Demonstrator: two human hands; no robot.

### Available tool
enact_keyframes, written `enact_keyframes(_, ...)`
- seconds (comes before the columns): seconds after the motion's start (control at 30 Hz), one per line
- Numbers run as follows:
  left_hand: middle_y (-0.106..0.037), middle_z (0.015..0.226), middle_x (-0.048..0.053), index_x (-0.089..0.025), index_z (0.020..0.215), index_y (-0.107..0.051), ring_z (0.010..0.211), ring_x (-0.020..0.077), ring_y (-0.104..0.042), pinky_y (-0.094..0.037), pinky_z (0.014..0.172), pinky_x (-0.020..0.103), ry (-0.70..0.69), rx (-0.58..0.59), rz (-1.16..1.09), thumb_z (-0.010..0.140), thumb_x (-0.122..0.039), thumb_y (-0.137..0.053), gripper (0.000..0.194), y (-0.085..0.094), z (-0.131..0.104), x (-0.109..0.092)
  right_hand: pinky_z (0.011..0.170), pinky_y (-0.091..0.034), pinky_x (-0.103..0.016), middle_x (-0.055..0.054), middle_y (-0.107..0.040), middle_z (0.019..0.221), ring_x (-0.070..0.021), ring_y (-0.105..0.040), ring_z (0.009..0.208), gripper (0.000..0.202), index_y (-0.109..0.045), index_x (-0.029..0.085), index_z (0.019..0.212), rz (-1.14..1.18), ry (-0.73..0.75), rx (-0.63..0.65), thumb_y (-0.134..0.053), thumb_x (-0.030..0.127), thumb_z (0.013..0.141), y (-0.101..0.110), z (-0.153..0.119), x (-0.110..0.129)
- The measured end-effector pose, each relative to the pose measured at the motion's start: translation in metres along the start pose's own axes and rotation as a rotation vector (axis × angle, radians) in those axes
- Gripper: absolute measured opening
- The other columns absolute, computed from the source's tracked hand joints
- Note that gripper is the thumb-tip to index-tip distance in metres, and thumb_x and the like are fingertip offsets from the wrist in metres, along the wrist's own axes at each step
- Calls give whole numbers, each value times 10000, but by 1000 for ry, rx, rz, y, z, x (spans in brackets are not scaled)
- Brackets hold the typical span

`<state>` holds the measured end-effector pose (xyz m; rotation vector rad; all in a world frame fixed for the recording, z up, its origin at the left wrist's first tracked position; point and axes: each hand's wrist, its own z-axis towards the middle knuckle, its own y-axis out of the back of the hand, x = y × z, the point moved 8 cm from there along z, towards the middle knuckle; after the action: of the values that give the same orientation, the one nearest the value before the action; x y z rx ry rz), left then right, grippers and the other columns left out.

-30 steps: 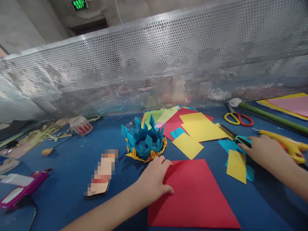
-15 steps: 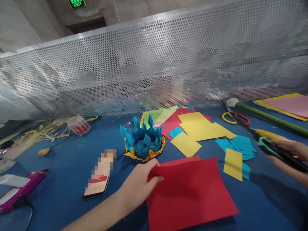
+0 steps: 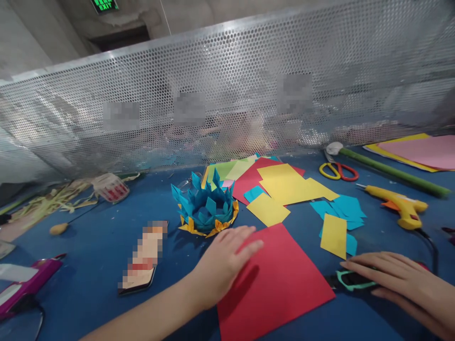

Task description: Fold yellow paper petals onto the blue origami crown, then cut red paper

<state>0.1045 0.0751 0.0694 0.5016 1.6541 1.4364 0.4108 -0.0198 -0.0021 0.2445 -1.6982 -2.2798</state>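
A red sheet of paper (image 3: 273, 289) lies flat on the blue table in front of me. My left hand (image 3: 223, 270) is over its left edge, fingers stretched and apart, not gripping it. To the right, my right hand (image 3: 401, 279) rests with long, flat fingers over a tool with a black and teal handle (image 3: 353, 280). Its dark front end lies by the sheet's right corner, and the hand hides the rest, so its kind is unclear. Just behind my left hand stands a blue folded-paper ring (image 3: 206, 208) with pointed petals and an orange-yellow base.
Yellow cards (image 3: 284, 182), blue paper pieces (image 3: 343, 208) and scissors (image 3: 337, 171) lie farther back. A yellow glue gun (image 3: 398, 201) is at right, near a green stem (image 3: 394, 170). At left are a phone (image 3: 144, 260) and a purple device (image 3: 31, 284). A perforated metal screen (image 3: 227, 85) stands behind.
My left hand has let go of the red paper, which now lies flat and turned. My right hand has come down and inward, laying the black-and-teal tool on the table and loosening its grip.
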Motion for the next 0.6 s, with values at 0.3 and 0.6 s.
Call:
enact_keyframes(0.3, -199, 1630, 22, -223, 1516, -345, 1524, 189, -62, -8, 1228, 437, -442, 264, 2, 1012, -505, -381, 579, -42, 50, -35, 830, -577, -364, -17, -668, 1274, -250, -666, 1088, 496, -497, 442, 1415, -21, 184, 39, -488, 297, 941, 19, 9, 32)
enact_keyframes(0.6, -149, 1639, 20, -247, 1538, -286, 1527, 196, -28, 45, 1213, 489, -411, 323, -59, 996, -555, -380, 630, -52, 53, -29, 760, -596, -329, -9, -684, 1233, -218, -692, 1013, 555, -459, 332, 1463, -145, 398, -30, -492, 263, 913, 35, 16, 49)
